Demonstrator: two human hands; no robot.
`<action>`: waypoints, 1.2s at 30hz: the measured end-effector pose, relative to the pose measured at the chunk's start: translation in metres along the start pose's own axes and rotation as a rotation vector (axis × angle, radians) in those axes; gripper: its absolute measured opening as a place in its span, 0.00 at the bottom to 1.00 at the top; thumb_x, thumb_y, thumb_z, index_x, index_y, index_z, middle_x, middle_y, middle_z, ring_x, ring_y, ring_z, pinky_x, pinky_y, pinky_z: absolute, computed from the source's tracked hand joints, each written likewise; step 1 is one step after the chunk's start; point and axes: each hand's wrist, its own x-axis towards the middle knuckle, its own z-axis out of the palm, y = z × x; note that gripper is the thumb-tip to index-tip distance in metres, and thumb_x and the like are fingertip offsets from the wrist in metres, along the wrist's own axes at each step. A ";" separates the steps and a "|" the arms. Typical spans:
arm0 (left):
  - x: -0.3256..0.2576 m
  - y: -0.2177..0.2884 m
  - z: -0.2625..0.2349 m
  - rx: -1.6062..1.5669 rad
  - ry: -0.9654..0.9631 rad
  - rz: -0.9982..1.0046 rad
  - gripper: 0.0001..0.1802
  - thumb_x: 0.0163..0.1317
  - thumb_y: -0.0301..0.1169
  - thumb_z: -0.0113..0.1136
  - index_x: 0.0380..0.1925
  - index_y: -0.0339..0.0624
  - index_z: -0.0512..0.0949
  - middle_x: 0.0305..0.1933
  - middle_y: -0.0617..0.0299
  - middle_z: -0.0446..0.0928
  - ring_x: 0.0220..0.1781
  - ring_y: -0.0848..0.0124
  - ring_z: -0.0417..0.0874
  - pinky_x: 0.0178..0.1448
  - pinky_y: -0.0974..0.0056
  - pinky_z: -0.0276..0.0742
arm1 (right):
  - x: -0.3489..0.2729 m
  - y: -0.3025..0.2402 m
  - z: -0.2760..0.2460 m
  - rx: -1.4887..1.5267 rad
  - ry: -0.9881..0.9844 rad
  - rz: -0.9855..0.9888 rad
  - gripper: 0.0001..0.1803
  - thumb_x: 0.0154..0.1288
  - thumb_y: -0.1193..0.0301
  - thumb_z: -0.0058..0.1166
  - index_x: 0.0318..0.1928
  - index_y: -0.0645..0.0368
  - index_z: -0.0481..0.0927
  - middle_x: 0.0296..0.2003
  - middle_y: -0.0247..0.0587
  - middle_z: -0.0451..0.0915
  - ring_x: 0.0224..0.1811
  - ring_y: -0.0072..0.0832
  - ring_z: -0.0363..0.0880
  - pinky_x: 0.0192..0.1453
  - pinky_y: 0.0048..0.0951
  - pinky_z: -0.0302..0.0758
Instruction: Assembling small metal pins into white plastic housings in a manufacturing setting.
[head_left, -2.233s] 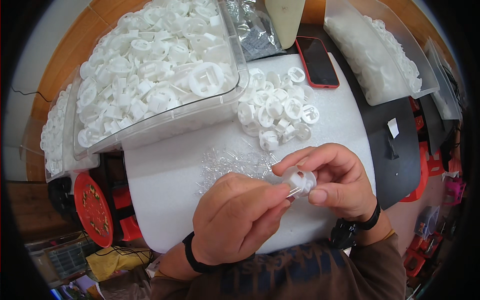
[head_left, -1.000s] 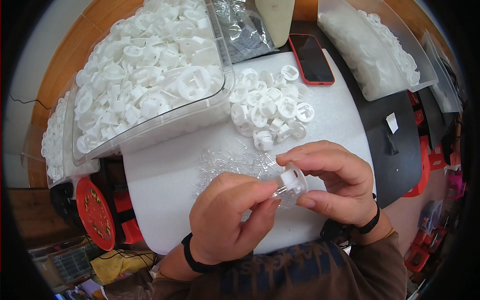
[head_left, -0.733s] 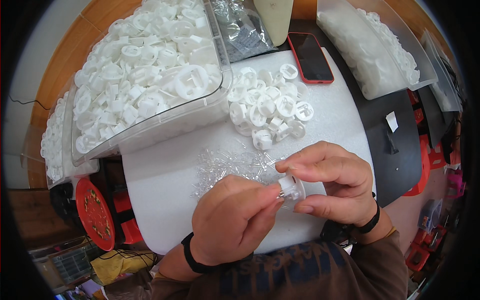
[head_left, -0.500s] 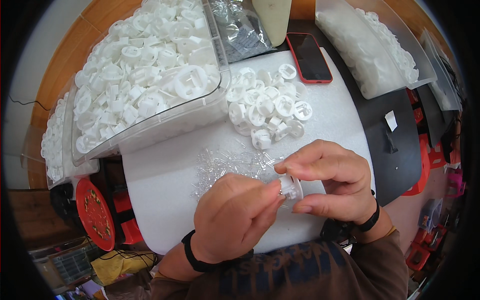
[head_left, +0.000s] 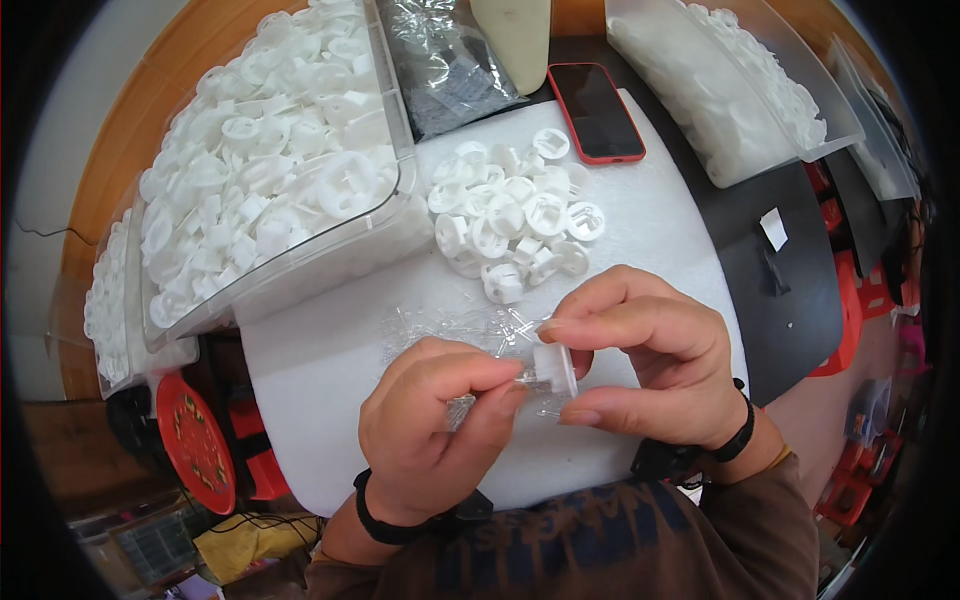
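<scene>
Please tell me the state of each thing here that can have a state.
Left hand: pinched at the cap.
Right hand: gripping the white cap.
Phone: screen dark, face up.
Bin: open, full of white parts.
Loose caps: piled on the pad.

We see a phone (head_left: 598,112) with a red case lying flat at the far edge of the white surface (head_left: 330,360), its dark screen up and blank. Just left of it sits a clear plastic bag (head_left: 445,62), crinkled, over dark contents. On the black area to the right lies a small white label (head_left: 773,228), roughly square. At lower left we see a round red disc (head_left: 192,440) with tiny markings.
</scene>
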 end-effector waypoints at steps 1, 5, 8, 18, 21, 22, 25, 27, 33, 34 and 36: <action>0.000 -0.001 0.000 -0.006 -0.016 -0.020 0.11 0.49 0.17 0.63 0.34 0.36 0.77 0.28 0.58 0.78 0.27 0.70 0.77 0.31 0.71 0.71 | -0.001 0.000 0.000 -0.001 0.007 0.001 0.24 0.49 0.79 0.67 0.50 0.60 0.79 0.41 0.39 0.76 0.33 0.21 0.73 0.37 0.21 0.72; -0.004 -0.007 0.001 -0.112 -0.064 -0.097 0.08 0.54 0.18 0.60 0.35 0.35 0.75 0.31 0.58 0.76 0.26 0.72 0.76 0.31 0.71 0.71 | -0.001 0.001 0.003 -0.027 0.024 -0.027 0.24 0.49 0.79 0.67 0.50 0.60 0.79 0.40 0.39 0.76 0.33 0.21 0.73 0.35 0.19 0.72; -0.004 -0.008 0.004 -0.232 -0.103 -0.118 0.06 0.59 0.19 0.56 0.37 0.34 0.73 0.33 0.58 0.73 0.27 0.76 0.75 0.31 0.72 0.71 | -0.004 0.002 0.002 -0.029 0.035 -0.027 0.25 0.48 0.80 0.67 0.50 0.61 0.79 0.40 0.40 0.76 0.35 0.22 0.74 0.36 0.21 0.72; -0.006 -0.007 0.011 -0.354 -0.067 -0.174 0.06 0.64 0.23 0.52 0.39 0.32 0.71 0.36 0.58 0.70 0.28 0.78 0.75 0.33 0.75 0.73 | -0.006 0.003 0.004 -0.120 0.092 -0.112 0.25 0.48 0.78 0.68 0.50 0.60 0.79 0.38 0.38 0.76 0.34 0.22 0.73 0.34 0.20 0.72; -0.008 -0.005 0.011 -0.367 -0.047 -0.203 0.06 0.64 0.24 0.53 0.39 0.32 0.72 0.36 0.58 0.71 0.28 0.78 0.75 0.33 0.75 0.73 | -0.006 0.002 0.007 -0.125 0.111 -0.130 0.25 0.48 0.77 0.69 0.50 0.60 0.79 0.38 0.37 0.75 0.33 0.21 0.72 0.34 0.20 0.71; -0.009 -0.004 0.011 -0.372 -0.033 -0.200 0.06 0.64 0.24 0.53 0.39 0.32 0.72 0.37 0.58 0.71 0.28 0.78 0.75 0.34 0.75 0.73 | -0.005 0.001 0.007 -0.124 0.111 -0.133 0.25 0.48 0.77 0.69 0.50 0.60 0.79 0.38 0.37 0.75 0.33 0.21 0.72 0.34 0.20 0.71; -0.010 -0.006 0.011 -0.389 -0.031 -0.208 0.06 0.64 0.24 0.53 0.39 0.32 0.72 0.37 0.58 0.71 0.28 0.78 0.75 0.33 0.75 0.73 | -0.006 0.002 0.007 -0.135 0.121 -0.138 0.25 0.48 0.76 0.69 0.50 0.59 0.79 0.38 0.37 0.76 0.33 0.20 0.72 0.34 0.20 0.71; -0.009 -0.006 0.012 -0.389 -0.033 -0.203 0.06 0.64 0.24 0.53 0.39 0.32 0.72 0.37 0.58 0.71 0.29 0.78 0.75 0.34 0.75 0.73 | -0.006 0.001 0.007 -0.145 0.121 -0.142 0.25 0.48 0.76 0.69 0.50 0.59 0.79 0.38 0.37 0.76 0.33 0.20 0.72 0.34 0.20 0.70; -0.007 -0.008 0.016 -0.389 -0.038 -0.206 0.06 0.64 0.24 0.52 0.39 0.32 0.72 0.37 0.59 0.71 0.30 0.79 0.74 0.35 0.75 0.71 | -0.005 0.001 0.004 -0.169 0.135 -0.151 0.24 0.48 0.76 0.69 0.49 0.59 0.80 0.38 0.37 0.76 0.33 0.20 0.72 0.34 0.20 0.70; -0.009 -0.007 0.013 -0.381 -0.030 -0.198 0.06 0.64 0.23 0.52 0.39 0.32 0.72 0.36 0.59 0.72 0.31 0.79 0.74 0.36 0.75 0.71 | -0.005 -0.002 0.008 -0.171 0.127 -0.159 0.24 0.48 0.76 0.69 0.49 0.59 0.80 0.38 0.37 0.76 0.33 0.20 0.72 0.34 0.20 0.70; -0.009 -0.008 0.013 -0.372 -0.031 -0.187 0.06 0.64 0.23 0.52 0.39 0.32 0.72 0.36 0.59 0.72 0.31 0.79 0.74 0.36 0.75 0.71 | -0.003 -0.004 0.007 -0.195 0.136 -0.143 0.20 0.48 0.75 0.68 0.44 0.62 0.80 0.35 0.41 0.76 0.35 0.28 0.77 0.35 0.24 0.75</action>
